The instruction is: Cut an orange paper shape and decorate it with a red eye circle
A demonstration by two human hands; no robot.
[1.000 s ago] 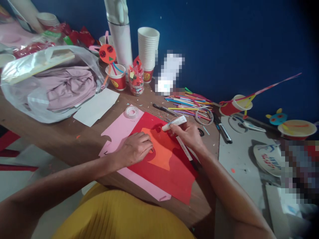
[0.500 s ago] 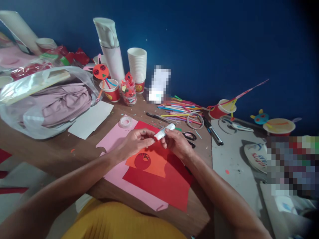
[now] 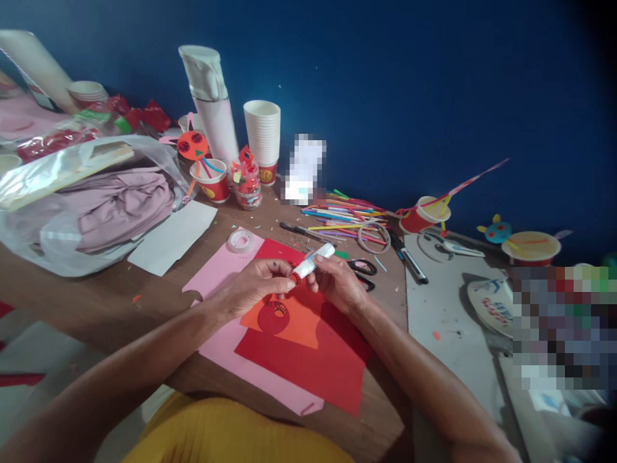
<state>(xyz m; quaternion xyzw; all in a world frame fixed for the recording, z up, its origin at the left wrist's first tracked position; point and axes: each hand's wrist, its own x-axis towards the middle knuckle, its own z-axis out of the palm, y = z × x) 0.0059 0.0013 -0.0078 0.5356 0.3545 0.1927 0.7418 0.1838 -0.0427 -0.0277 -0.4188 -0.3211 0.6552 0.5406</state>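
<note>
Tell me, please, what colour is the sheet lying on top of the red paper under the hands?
Orange sheet, bearing a dark red ring; head view shows it.

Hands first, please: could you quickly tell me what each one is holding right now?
Left hand: closed, pinching a small red paper piece against the glue tip.
Right hand: closed around the white plastic glue stick.

A: Any writing that reads?
B: None. The paper plate (image 3: 491, 307), right of the scissors (image 3: 362, 269), bears red and blue lettering, too blurred to make out.
A: And the red cups (image 3: 211, 182)?
B: Each has a yellow emblem, left of the scissors; no words can be read.
</note>
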